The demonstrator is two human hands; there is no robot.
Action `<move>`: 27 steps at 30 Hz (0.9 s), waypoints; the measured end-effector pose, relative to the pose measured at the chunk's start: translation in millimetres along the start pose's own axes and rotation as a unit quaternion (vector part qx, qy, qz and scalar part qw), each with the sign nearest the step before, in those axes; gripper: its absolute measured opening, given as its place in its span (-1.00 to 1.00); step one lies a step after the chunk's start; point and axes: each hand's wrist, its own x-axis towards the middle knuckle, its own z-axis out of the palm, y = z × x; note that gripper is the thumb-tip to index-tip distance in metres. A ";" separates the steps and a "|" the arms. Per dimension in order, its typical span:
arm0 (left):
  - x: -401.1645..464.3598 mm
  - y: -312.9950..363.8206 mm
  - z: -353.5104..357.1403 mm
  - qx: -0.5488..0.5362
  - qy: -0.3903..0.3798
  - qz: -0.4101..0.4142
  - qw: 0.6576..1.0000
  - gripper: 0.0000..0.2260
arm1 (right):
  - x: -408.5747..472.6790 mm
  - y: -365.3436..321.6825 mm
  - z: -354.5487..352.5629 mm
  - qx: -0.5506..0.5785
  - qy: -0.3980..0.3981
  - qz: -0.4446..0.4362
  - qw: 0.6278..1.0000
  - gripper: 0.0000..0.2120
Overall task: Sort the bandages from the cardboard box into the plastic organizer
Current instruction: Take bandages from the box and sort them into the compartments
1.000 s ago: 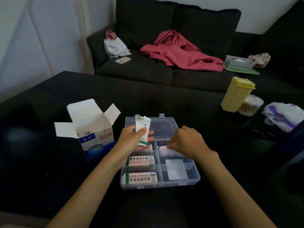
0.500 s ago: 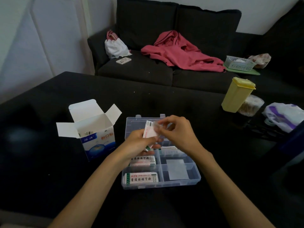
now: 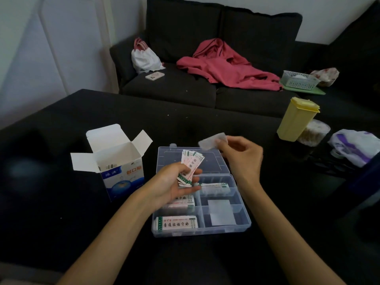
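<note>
A clear plastic organizer lies open on the black table, its lid flat behind it. Bandage stacks fill its left compartments and one upper right compartment; a clear wrapper lies in a lower right compartment. My left hand is over the organizer's left side, shut on a fanned stack of bandages. My right hand is raised over the lid's right edge and pinches a clear plastic wrapper. The open white-and-blue cardboard box stands to the left.
A yellow lidded container, a clear jar and a white-purple bag stand at the table's right. Behind is a dark sofa with a red jacket, a phone, a white bag and a basket.
My right hand came up from the organizer to the stack in my left hand, then pulled a clear wrapper off it up and to the right. The bandages now fan out.
</note>
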 end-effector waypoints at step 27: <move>-10.1 5.0 2.9 0.182 -0.122 0.028 0.975 -0.82 | 14.3 -12.2 -26.7 -0.005 -0.472 0.143 0.870 -0.56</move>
